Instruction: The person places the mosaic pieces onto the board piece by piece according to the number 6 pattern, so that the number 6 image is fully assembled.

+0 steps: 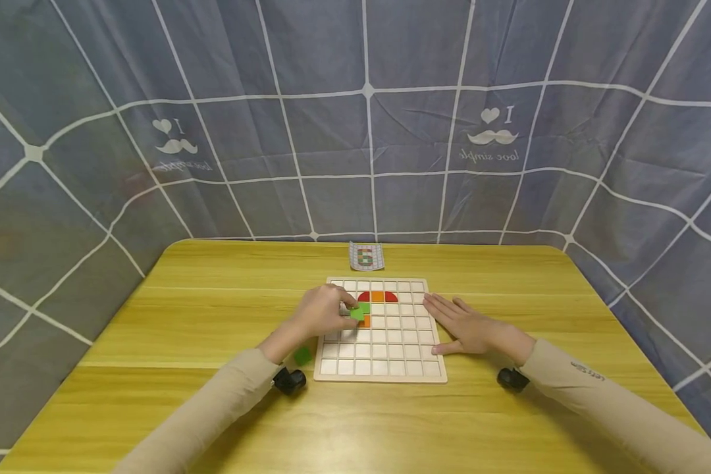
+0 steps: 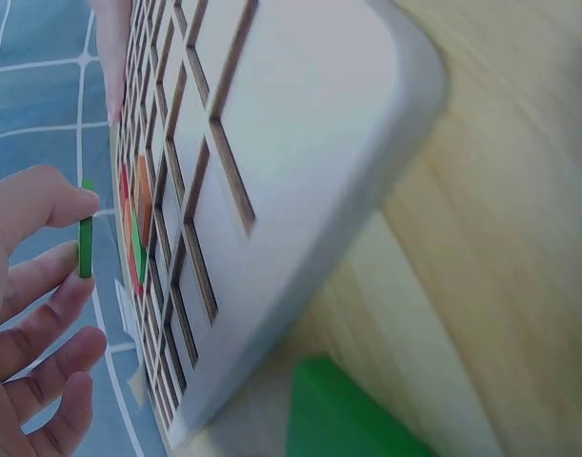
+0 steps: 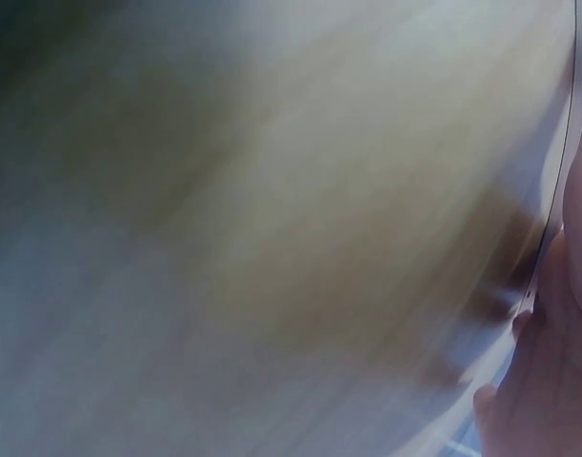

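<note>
My left hand (image 1: 321, 312) pinches a thin green square tile (image 2: 85, 238) between thumb and fingertips, above the left part of a pale wooden grid board (image 1: 385, 378). In the head view, another green tile (image 1: 365, 307) lies in the grid just behind the held one. An orange tile (image 1: 365, 322) shows partly from under the fingers. Farther back, an orange square (image 1: 377, 296) sits between two red curved pieces, of which the right one (image 1: 391, 297) shows whole. My right hand (image 1: 465, 326) lies with straight fingers against the board's right edge.
A pattern card (image 1: 374, 249) lies on the wooden table (image 1: 231, 309) behind the board. One green block (image 1: 302, 356) rests on the table by the board's left side, under the left wrist. A grey curtain (image 1: 326, 131) hangs beyond the table.
</note>
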A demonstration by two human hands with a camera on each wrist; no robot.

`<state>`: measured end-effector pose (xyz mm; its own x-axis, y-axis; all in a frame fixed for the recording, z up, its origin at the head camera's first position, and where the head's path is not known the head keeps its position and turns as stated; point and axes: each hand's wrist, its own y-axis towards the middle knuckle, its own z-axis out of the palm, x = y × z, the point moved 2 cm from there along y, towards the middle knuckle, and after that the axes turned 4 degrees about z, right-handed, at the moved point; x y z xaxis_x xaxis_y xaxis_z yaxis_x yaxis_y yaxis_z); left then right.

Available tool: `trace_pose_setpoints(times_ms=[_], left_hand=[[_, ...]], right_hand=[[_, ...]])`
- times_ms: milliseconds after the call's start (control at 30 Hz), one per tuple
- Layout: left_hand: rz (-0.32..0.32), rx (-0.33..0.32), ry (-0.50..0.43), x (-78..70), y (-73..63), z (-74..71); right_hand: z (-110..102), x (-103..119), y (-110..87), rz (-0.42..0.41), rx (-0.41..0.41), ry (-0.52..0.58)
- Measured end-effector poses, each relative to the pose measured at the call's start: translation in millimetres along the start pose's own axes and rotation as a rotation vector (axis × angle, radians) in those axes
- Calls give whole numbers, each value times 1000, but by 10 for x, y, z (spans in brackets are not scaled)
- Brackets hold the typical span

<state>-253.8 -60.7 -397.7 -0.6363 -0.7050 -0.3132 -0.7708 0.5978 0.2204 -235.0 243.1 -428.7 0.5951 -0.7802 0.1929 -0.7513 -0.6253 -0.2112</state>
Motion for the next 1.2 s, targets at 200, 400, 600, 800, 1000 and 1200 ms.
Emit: trace_pose_setpoints(times_ms=[200,400,600,800,1000,1200], left_hand=[[17,25,-8,-56,54,57],[19,57,-25,-122,125,91],[18,76,-39,-156,201,130],[30,95,-36,-177,229,173],[24,105,-22,-192,237,190],[15,124,-41,-191,251,194]], right_hand=[[-9,10,12,0,-3,-7],[-12,7,17,-1,-3,-5],[-10,4,26,-9,-11,-15],[-9,19,43,-7,-10,-10],[-4,24,45,0,-7,-10],[9,-3,57,6,5,-15]])
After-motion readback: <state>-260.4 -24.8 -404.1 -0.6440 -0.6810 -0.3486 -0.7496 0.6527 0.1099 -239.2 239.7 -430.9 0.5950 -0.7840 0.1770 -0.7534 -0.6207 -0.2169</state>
